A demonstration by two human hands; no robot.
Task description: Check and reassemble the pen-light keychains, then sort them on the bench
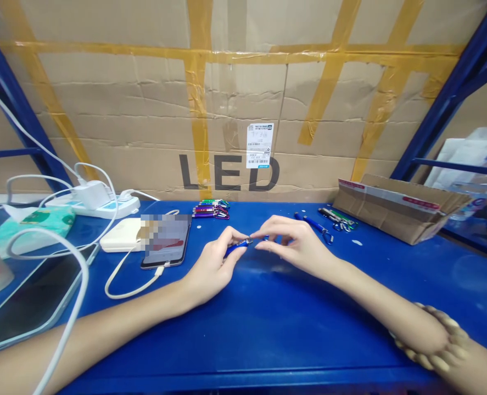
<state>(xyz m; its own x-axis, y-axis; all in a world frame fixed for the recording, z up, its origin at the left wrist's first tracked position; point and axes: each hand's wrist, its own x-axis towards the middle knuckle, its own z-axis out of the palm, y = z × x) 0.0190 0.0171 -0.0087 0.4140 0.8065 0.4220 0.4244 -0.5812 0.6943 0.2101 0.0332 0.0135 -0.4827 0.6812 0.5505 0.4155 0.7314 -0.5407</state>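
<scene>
My left hand point(212, 269) is closed around a slim blue metal tube point(235, 248), like a small keychain flashlight body, with a silvery end pointing right. My right hand point(303, 247) is held just beside that end, its fingertips bent in a loose pinch. A small blue part point(266, 237) shows between its thumb and fingers; its exact kind is hard to make out. Behind the right hand lies a blue keychain flashlight point(315, 224) with a carabiner clip. Several dark and green ones point(337, 218) lie beside it.
A row of colourful keychain flashlights point(211, 209) lies at the back. On the left are a charging phone point(167, 241), a white power bank point(119, 235), a larger phone point(33, 296), a power strip point(122, 207) and looping white cables. An open cardboard box point(391, 211) stands at the right.
</scene>
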